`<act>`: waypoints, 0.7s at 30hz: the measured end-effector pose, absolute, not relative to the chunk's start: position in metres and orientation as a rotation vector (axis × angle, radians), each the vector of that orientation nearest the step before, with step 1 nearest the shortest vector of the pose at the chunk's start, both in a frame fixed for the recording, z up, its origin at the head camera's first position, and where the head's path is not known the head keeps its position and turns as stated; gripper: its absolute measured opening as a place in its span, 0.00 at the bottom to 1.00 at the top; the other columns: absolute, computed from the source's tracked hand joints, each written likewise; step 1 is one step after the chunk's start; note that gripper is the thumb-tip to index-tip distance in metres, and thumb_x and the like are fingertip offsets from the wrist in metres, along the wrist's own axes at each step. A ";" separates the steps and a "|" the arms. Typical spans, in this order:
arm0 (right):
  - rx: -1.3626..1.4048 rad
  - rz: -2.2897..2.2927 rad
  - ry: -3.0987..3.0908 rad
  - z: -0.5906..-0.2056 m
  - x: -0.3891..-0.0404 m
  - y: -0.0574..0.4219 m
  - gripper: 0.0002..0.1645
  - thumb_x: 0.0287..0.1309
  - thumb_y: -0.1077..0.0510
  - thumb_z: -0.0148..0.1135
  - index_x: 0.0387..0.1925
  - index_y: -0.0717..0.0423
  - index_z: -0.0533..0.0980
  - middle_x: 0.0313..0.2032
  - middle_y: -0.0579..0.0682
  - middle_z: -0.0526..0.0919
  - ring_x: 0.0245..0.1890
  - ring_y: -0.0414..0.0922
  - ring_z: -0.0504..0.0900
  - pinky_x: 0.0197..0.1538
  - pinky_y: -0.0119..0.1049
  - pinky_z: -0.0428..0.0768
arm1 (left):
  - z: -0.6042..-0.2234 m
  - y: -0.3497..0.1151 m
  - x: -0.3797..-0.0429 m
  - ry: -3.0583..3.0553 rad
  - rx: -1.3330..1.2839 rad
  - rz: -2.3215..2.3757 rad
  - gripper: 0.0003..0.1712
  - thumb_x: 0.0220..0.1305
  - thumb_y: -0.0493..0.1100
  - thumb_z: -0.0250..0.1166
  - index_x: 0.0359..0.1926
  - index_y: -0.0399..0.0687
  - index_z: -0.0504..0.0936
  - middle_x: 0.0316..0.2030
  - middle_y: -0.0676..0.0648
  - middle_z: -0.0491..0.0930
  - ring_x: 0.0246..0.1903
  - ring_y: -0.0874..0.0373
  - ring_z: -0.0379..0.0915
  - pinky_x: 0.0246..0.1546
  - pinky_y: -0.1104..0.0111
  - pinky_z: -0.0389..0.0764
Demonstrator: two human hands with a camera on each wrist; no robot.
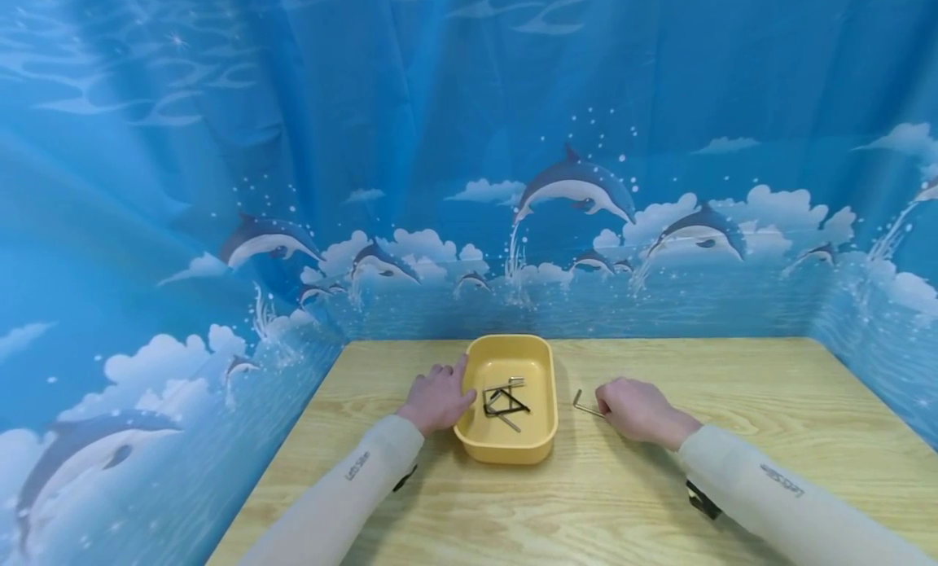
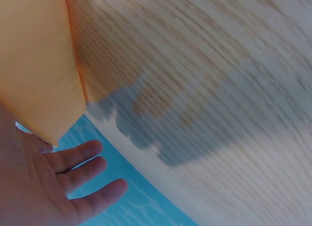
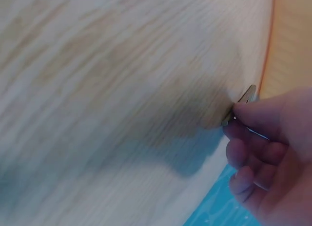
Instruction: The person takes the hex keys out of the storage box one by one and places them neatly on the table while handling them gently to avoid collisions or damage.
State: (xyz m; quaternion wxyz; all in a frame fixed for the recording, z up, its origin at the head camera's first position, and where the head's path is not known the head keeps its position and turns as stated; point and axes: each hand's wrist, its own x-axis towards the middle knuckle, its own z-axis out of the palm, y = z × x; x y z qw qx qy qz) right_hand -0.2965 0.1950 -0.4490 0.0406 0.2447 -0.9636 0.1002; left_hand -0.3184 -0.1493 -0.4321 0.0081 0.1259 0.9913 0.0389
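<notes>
A yellow bin [image 1: 506,454] stands on the table with several L-shaped hex keys [image 1: 506,403], black and silver, lying crossed inside it. At its left side my left hand [image 1: 436,399] holds the rim, the thumb over the edge; in the left wrist view the other fingers [image 2: 80,175] stand loosely apart beside the bin wall [image 2: 39,55]. Right of the bin, my right hand [image 1: 637,410] pinches a silver hex key [image 1: 589,410] between thumb and forefinger, its bent end pointing toward the bin. The right wrist view shows part of that hex key [image 3: 247,94] at the fingertips.
The light wood-grain table [image 1: 769,436] extends to both sides of the bin. Behind it and along the sides hangs a blue curtain [image 1: 454,142] printed with dolphins and clouds. Both forearms wear pale sleeves [image 1: 777,484] with dark straps below.
</notes>
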 end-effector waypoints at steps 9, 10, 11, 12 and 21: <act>0.707 0.303 -2.989 -0.447 -0.302 0.188 0.22 0.58 0.66 0.60 0.13 0.47 0.65 0.14 0.42 0.63 0.16 0.39 0.61 0.22 0.34 0.62 | -0.434 -0.149 -0.319 3.108 0.398 0.105 0.41 0.75 0.62 0.45 0.81 0.50 0.49 0.68 0.38 0.71 0.69 0.40 0.64 0.64 0.41 0.69; 0.701 0.293 -3.001 -0.446 -0.303 0.186 0.22 0.58 0.66 0.60 0.13 0.47 0.66 0.14 0.42 0.63 0.16 0.40 0.61 0.22 0.34 0.62 | -0.434 -0.149 -0.319 3.107 0.395 0.105 0.41 0.75 0.62 0.45 0.81 0.50 0.49 0.68 0.38 0.71 0.69 0.40 0.64 0.64 0.41 0.69; 0.696 0.280 -3.010 -0.446 -0.304 0.185 0.22 0.57 0.66 0.60 0.13 0.48 0.66 0.14 0.43 0.65 0.16 0.40 0.62 0.21 0.35 0.64 | -0.434 -0.149 -0.319 3.107 0.393 0.104 0.41 0.75 0.62 0.45 0.81 0.49 0.49 0.68 0.38 0.71 0.69 0.40 0.64 0.64 0.41 0.69; 0.689 0.270 -3.020 -0.445 -0.304 0.183 0.21 0.57 0.66 0.60 0.13 0.48 0.67 0.14 0.43 0.66 0.16 0.41 0.64 0.21 0.36 0.65 | -0.434 -0.149 -0.319 3.106 0.391 0.103 0.41 0.75 0.62 0.45 0.81 0.49 0.49 0.68 0.38 0.71 0.69 0.40 0.64 0.63 0.41 0.69; 0.644 0.276 -3.121 -0.442 -0.314 0.173 0.19 0.59 0.64 0.60 0.14 0.50 0.68 0.15 0.46 0.68 0.15 0.42 0.66 0.20 0.36 0.68 | -0.436 -0.149 -0.321 3.107 0.387 0.083 0.42 0.75 0.62 0.46 0.80 0.48 0.50 0.67 0.38 0.72 0.68 0.40 0.66 0.62 0.41 0.70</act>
